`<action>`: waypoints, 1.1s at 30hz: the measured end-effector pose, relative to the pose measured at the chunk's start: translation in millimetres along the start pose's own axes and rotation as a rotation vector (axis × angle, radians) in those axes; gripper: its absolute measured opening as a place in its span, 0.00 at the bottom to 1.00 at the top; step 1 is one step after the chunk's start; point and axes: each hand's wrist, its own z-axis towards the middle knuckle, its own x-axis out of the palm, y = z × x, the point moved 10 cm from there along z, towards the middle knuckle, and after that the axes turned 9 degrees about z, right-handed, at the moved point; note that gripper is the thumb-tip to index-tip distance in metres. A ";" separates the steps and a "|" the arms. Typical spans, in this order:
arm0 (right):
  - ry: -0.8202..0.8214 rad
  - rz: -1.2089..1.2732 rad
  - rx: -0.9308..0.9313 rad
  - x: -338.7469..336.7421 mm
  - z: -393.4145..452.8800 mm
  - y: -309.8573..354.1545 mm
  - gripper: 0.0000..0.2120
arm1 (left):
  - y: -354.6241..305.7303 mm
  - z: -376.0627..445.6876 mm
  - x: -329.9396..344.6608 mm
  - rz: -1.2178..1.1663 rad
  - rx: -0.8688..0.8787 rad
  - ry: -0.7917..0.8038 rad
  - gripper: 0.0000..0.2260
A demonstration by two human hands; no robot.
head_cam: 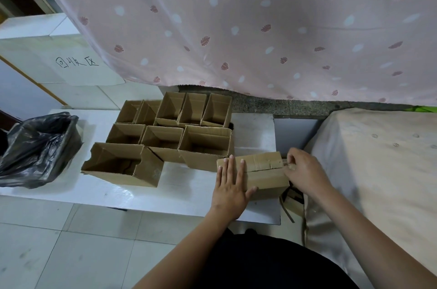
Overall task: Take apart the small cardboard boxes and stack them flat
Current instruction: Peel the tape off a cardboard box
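While open boxes (165, 127) stand, left hand (230, 184) presses closed box (260, 175)

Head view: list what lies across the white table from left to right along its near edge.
Black plastic bag → large open cardboard box → left hand pressing flat on the closed cardboard box → right hand pinching at that box's right end.
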 end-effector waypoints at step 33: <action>0.260 0.589 0.100 14.2 -0.5 52.1 0.07 | -7.2 3.1 -69.1 -0.542 0.171 -0.211 0.56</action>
